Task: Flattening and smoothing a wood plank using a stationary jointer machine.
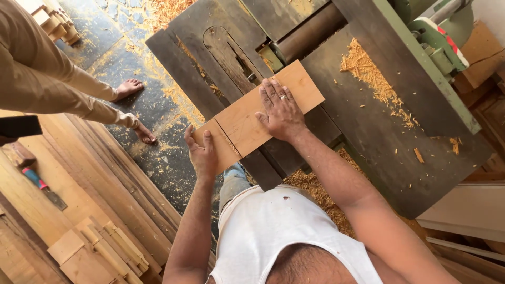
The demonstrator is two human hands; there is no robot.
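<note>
Board (260, 117) was seen lying flat on the dark machine table (368, 126), about center of the frame, angled from lower left up toward upper right. It looked like a jointer or planer bed, with a cutter roller (307, 29) set across it near the top center. The far end of the board was judged to be just short of that roller, so the pass seemed barely started, with pretty much the whole length left to go. A dark line was marked across the board near its lower-left end.

The right hand (281, 110) was pressed flat on top of the board, fingers spread open, nothing gripped, just held down. The left hand (202, 152) was wrapped around the near lower-left end, fingers curled over the edge, so that end was grasped. The board was therefore under the right palm and ahead of the left hand.

Shavings (376, 79) were piled on the table at upper right. Bare feet (134, 110) of 1 other person were seen at the left, and stacked planks (100, 247) at lower left.
</note>
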